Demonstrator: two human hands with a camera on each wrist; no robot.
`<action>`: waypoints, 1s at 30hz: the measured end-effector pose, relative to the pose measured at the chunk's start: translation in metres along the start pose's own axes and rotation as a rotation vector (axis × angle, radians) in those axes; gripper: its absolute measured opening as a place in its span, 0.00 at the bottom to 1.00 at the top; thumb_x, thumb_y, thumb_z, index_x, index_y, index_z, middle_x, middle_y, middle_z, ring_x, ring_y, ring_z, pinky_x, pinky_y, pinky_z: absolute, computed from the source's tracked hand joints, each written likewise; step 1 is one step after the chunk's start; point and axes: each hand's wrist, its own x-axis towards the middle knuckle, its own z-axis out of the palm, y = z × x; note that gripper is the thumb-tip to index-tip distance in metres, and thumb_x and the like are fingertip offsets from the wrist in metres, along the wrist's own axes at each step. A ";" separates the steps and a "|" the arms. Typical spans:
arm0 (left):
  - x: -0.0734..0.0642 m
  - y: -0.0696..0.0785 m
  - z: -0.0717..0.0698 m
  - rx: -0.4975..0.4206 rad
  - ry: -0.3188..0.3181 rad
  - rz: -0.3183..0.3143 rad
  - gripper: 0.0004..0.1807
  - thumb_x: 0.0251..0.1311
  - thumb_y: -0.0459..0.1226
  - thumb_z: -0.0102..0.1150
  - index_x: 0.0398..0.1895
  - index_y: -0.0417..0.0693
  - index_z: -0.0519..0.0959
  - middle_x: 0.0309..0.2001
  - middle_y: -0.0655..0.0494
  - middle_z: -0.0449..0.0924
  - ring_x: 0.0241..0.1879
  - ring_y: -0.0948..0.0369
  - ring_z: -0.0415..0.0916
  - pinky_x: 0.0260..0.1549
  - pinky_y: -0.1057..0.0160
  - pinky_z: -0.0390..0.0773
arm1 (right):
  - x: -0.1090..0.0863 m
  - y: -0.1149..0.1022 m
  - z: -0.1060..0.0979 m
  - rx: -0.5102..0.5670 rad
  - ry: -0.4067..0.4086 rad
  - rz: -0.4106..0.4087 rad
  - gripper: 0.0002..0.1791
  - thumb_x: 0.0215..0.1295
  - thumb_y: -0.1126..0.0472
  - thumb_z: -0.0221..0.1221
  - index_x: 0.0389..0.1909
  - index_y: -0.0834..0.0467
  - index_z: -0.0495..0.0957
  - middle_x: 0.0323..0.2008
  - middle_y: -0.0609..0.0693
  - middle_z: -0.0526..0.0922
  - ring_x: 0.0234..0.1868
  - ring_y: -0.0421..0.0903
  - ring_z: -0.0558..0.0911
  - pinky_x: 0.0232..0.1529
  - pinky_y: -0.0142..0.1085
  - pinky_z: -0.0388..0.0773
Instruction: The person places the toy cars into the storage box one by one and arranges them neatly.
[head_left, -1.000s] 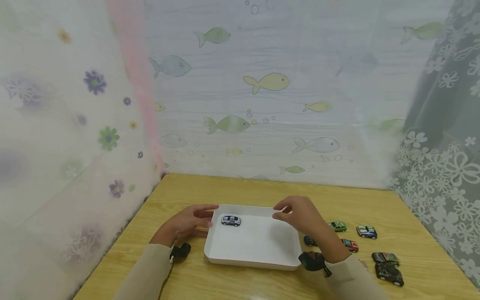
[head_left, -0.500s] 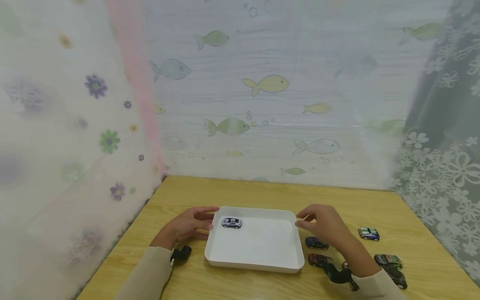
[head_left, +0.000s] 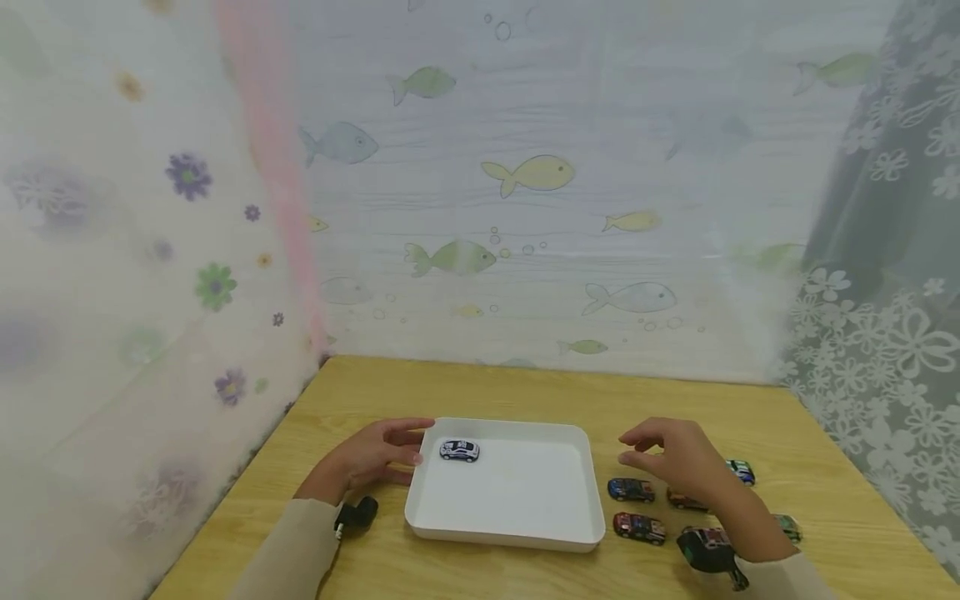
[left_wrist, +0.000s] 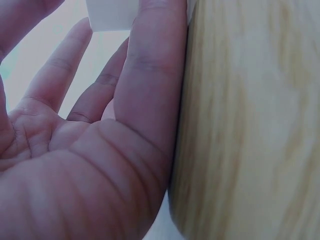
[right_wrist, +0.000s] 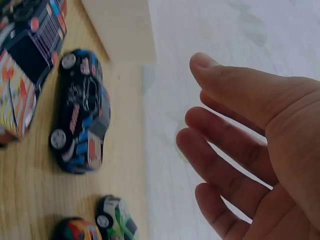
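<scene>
A white rectangular tray (head_left: 506, 540) lies on the wooden table, and a white-and-dark toy car (head_left: 459, 451) sits in its far left corner. My left hand (head_left: 371, 456) rests on the table with its fingers against the tray's left side. In the left wrist view, those fingers extend toward the white tray (left_wrist: 112, 14). My right hand (head_left: 678, 457) hovers right of the tray, above several toy cars, its fingers loosely bent and holding nothing. A blue-and-black toy car (head_left: 631, 489) stands below its fingertips; the right wrist view shows a dark toy car (right_wrist: 82, 112) beside the hand (right_wrist: 250, 155).
A red-and-dark toy car (head_left: 639, 527) stands close to the tray's right side. Farther right, a white-green-blue toy car (head_left: 741, 472) and others are partly hidden by the right arm. Fish-patterned sheeting (head_left: 465, 325) hangs behind the table (head_left: 450, 387), with flowered sheeting at the left.
My right hand has moved right, from over the tray's far right corner to above the cars. My left hand stays at the tray's left side; the car inside remains in place.
</scene>
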 end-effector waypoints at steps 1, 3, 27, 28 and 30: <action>0.000 0.000 0.000 -0.001 -0.001 0.001 0.39 0.64 0.32 0.69 0.78 0.53 0.67 0.76 0.39 0.65 0.66 0.49 0.76 0.53 0.45 0.86 | -0.001 0.002 -0.001 -0.003 -0.005 0.009 0.16 0.63 0.47 0.72 0.47 0.49 0.89 0.45 0.44 0.89 0.42 0.41 0.86 0.45 0.47 0.86; 0.000 0.000 0.001 -0.007 -0.005 0.000 0.38 0.64 0.32 0.68 0.78 0.53 0.67 0.76 0.39 0.65 0.66 0.48 0.75 0.53 0.45 0.86 | -0.002 0.006 -0.003 0.003 -0.019 0.015 0.16 0.63 0.47 0.72 0.47 0.50 0.89 0.45 0.45 0.89 0.42 0.43 0.86 0.44 0.46 0.86; -0.001 0.000 -0.001 -0.010 -0.011 0.002 0.40 0.64 0.33 0.69 0.79 0.51 0.65 0.77 0.36 0.62 0.67 0.47 0.74 0.53 0.45 0.86 | -0.002 0.017 0.000 0.020 -0.236 0.035 0.20 0.59 0.46 0.74 0.48 0.52 0.89 0.46 0.45 0.89 0.46 0.48 0.85 0.42 0.38 0.83; -0.001 0.000 -0.002 -0.010 -0.013 0.001 0.40 0.64 0.33 0.70 0.79 0.51 0.65 0.77 0.37 0.62 0.67 0.47 0.74 0.53 0.45 0.86 | -0.002 0.017 0.000 0.024 -0.239 0.047 0.20 0.59 0.46 0.75 0.48 0.52 0.89 0.46 0.45 0.89 0.46 0.48 0.85 0.42 0.39 0.83; 0.000 -0.001 -0.002 -0.013 -0.013 0.001 0.40 0.64 0.33 0.70 0.79 0.52 0.66 0.77 0.37 0.62 0.67 0.48 0.74 0.53 0.45 0.85 | -0.002 0.016 0.001 0.033 -0.244 0.071 0.19 0.57 0.48 0.76 0.47 0.52 0.89 0.45 0.45 0.89 0.46 0.48 0.85 0.43 0.41 0.84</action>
